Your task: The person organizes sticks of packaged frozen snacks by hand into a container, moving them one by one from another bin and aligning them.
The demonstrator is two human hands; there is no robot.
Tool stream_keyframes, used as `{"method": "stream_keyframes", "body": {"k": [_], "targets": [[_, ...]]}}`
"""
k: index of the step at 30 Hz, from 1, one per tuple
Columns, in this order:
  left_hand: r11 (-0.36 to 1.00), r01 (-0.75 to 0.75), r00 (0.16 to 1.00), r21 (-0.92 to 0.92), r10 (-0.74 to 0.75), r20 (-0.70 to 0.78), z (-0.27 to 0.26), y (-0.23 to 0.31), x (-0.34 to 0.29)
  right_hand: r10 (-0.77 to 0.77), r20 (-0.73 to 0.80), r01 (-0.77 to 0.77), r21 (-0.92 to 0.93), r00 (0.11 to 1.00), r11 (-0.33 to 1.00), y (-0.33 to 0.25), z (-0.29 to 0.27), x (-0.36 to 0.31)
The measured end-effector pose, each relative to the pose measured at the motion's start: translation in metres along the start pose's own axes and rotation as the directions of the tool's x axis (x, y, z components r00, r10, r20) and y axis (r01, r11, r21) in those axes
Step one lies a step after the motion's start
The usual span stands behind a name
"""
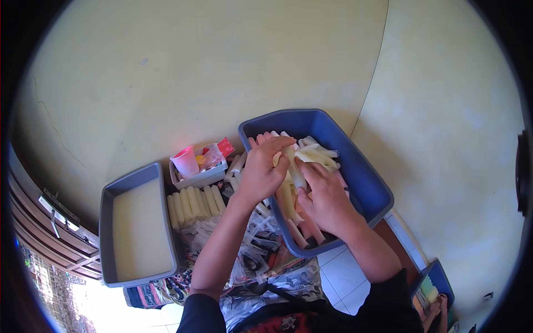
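The deep blue rectangular plastic tub (363, 172) sits at about three o'clock from the picture's centre, tilted so its open mouth faces the person; that slant seems to keep its load of long pale filled plastic tubes (317, 156) within easy reach of both hands. At nine o'clock lies a grey rectangular tray (106, 222) with a flat cream-coloured inside, apart from the tub. Between them, a row of the same pale tubes (194, 204) lies side by side, long axes running roughly twelve to six o'clock, likely lined up for neatness. Above it stands a small white box (197, 178) holding a pink cup (185, 161).

The left hand (261, 172) reaches into the tub, its fingers curled over the top end of one pale tube (295, 173). The right hand (327, 201) closes around the lower part of that bundle. The held tube's long axis points from about eleven o'clock down to five, along the tub's length.
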State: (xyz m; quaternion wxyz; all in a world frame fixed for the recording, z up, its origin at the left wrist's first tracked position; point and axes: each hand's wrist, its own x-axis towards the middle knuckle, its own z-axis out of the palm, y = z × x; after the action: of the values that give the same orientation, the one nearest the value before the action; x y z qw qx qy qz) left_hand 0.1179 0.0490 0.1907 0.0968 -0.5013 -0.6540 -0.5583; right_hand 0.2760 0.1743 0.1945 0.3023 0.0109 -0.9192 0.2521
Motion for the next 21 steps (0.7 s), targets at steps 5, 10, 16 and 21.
{"method": "stream_keyframes", "body": {"k": [5,10,16,21], "targets": [[0.993,-0.034,0.988,0.114,0.017,0.152,0.064,-0.071,0.026,0.076,0.214,-0.035,-0.189,0.974,0.981,0.119,0.007,0.022],[0.988,0.111,0.930,0.111,-0.143,0.338,0.082,-0.106,0.027,0.075,0.249,-0.021,-0.213,0.966,0.977,0.157,0.025,0.014],[0.988,0.046,0.904,0.148,-0.104,0.415,0.087,-0.129,0.011,0.108,0.246,-0.035,-0.285,0.963,0.958,0.156,0.037,0.004],[0.973,0.046,0.872,0.225,-0.149,0.467,0.088,-0.121,0.008,0.128,0.252,-0.023,-0.382,0.959,0.924,0.154,0.029,0.004]]}}
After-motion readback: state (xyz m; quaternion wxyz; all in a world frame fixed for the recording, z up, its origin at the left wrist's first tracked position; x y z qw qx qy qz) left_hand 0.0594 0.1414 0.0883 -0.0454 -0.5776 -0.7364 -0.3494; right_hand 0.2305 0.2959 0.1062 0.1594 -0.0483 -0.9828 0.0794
